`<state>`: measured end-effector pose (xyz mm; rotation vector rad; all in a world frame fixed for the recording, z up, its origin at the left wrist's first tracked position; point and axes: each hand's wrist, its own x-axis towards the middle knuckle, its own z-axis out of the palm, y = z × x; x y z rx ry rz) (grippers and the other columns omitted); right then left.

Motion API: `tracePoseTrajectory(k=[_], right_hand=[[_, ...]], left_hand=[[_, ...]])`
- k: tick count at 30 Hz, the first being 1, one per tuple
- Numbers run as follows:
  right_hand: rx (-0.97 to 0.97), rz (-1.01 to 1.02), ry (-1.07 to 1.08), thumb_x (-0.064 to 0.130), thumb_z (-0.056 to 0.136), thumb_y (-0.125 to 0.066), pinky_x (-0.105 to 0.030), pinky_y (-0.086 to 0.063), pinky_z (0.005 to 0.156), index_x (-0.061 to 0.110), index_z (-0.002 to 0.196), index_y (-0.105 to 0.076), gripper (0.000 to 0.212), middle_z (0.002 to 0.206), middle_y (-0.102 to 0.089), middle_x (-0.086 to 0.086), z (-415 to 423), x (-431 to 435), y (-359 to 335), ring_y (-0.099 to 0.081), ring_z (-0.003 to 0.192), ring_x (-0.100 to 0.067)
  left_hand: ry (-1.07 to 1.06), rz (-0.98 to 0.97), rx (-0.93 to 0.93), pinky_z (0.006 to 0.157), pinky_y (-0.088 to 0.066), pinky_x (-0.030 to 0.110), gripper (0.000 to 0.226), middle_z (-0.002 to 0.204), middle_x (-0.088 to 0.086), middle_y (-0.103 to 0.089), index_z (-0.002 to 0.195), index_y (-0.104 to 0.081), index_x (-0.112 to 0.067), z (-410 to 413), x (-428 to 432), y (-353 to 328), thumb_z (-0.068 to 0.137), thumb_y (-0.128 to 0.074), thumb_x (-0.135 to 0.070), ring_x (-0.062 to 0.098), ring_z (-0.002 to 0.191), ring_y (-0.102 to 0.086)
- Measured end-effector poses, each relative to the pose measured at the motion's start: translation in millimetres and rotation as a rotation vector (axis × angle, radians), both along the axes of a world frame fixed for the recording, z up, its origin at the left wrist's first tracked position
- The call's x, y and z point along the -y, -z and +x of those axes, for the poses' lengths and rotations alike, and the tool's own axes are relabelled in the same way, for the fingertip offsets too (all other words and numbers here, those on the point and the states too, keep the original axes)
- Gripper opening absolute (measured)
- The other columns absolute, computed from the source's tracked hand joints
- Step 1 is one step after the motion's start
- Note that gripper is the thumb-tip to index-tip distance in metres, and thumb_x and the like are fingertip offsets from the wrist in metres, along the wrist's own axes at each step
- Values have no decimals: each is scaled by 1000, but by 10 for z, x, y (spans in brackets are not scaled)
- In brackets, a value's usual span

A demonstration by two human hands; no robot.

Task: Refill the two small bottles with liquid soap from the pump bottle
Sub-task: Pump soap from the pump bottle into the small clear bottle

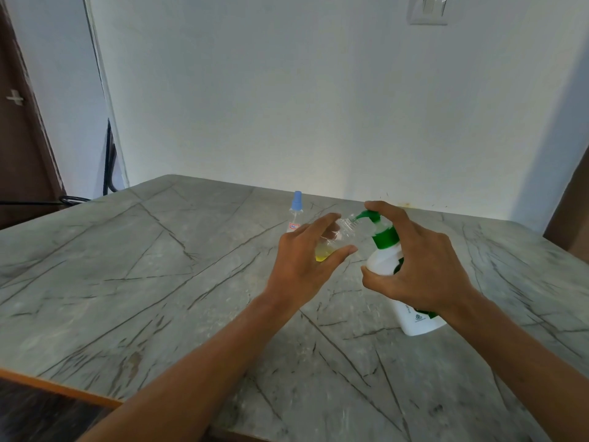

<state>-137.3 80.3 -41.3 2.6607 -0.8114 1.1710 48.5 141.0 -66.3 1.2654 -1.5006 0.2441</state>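
Note:
My left hand (pixel 306 266) holds a small clear bottle (pixel 334 239) tilted, its open neck against the green nozzle of the pump bottle. Yellow liquid sits at the small bottle's bottom. My right hand (pixel 420 266) grips the white pump bottle (pixel 387 260), which stands on the table, with the forefinger on top of the green pump head (pixel 371 216). A second small clear bottle (pixel 295 215) with a blue spray cap stands upright behind my left hand, capped.
The grey marble-patterned table (pixel 159 282) reaches a white wall at the back. Its near edge (pixel 57 387) has an orange-brown rim. A dark door and black cables lie at the far left. A switch plate hangs on the wall, top right.

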Motion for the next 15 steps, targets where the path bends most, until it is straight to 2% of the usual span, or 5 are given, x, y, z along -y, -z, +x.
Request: tracePoseTrajectory(k=[4, 7, 10, 15], right_hand=[[15, 8, -14, 54, 60, -74, -7, -38, 66, 40, 136, -30, 89, 95, -56, 17, 6, 2, -11, -56, 68, -8], [37, 18, -31, 54, 59, -74, -14, -46, 66, 39, 131, -33, 84, 94, -61, 12, -3, 2, -8, -59, 67, -11], [55, 33, -39, 54, 58, -74, -21, -50, 68, 40, 128, -34, 81, 98, -63, 10, -6, -5, -3, -60, 71, -12], [58, 17, -33, 54, 59, -75, -11, -42, 65, 37, 128, -37, 81, 97, -63, 10, -8, 4, 5, -58, 68, -9]], left_hand=[[0, -5, 5, 79, -45, 5, 55, 99, -11, -68, 122, -59, -21, 0, -4, 3, 74, -74, -44, -1, 85, -60], [5, 8, 20, 81, -47, 8, 56, 100, -11, -67, 123, -58, -21, -12, -11, 18, 75, -74, -44, -1, 87, -60], [20, 34, 18, 81, -45, 6, 55, 102, -12, -66, 124, -57, -22, -27, -19, 31, 76, -74, -43, -2, 89, -59], [14, 50, 31, 80, -43, 4, 56, 103, -14, -65, 125, -57, -23, -31, -25, 32, 76, -73, -45, -2, 90, -58]])
